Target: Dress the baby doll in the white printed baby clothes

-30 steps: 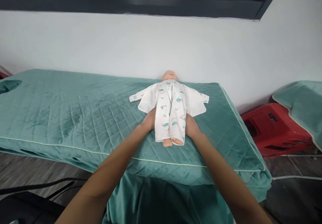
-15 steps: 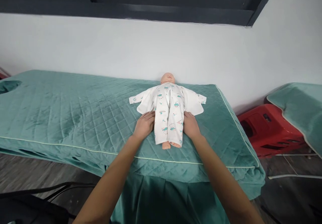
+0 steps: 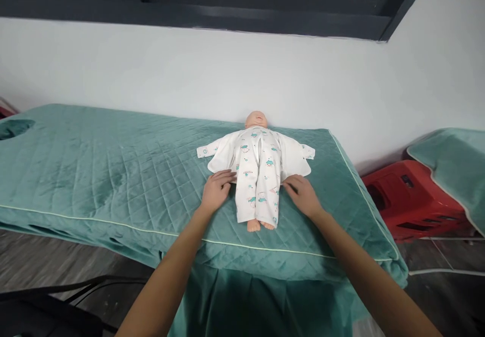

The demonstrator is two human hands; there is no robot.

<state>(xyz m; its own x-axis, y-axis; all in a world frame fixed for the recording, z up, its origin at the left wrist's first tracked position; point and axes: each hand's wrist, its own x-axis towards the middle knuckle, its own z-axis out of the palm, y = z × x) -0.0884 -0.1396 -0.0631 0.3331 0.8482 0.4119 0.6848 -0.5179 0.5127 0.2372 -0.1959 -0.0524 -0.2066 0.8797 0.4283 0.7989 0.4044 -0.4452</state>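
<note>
A baby doll [image 3: 256, 119] lies face up, its bare feet towards me. It wears a white shirt [image 3: 223, 155] with the sleeves spread wide, and white trousers [image 3: 248, 185] with a teal print lie over its front up to the chest. My left hand [image 3: 217, 190] rests at the shirt's lower edge beside the trousers, fingers stretched out and apart from the thumb. On the other side, my right hand [image 3: 302, 194] has thumb and forefinger pinched at the shirt's hem by the trouser edge. The fingertips partly cover the cloth there.
The doll lies on a bed with a green quilted cover [image 3: 151, 170], set against a white wall [image 3: 170, 69]. A dark window frame [image 3: 265, 11] runs above. To the right stands a red plastic stool [image 3: 413, 200], partly under green cloth [image 3: 454, 160]. Dark straps [image 3: 94, 284] show at lower left.
My right hand has moved outward, away from the doll's side, its thumb and forefinger now at the hem. My left hand's fingers have shifted slightly onto the shirt's edge. The view has shifted a little.
</note>
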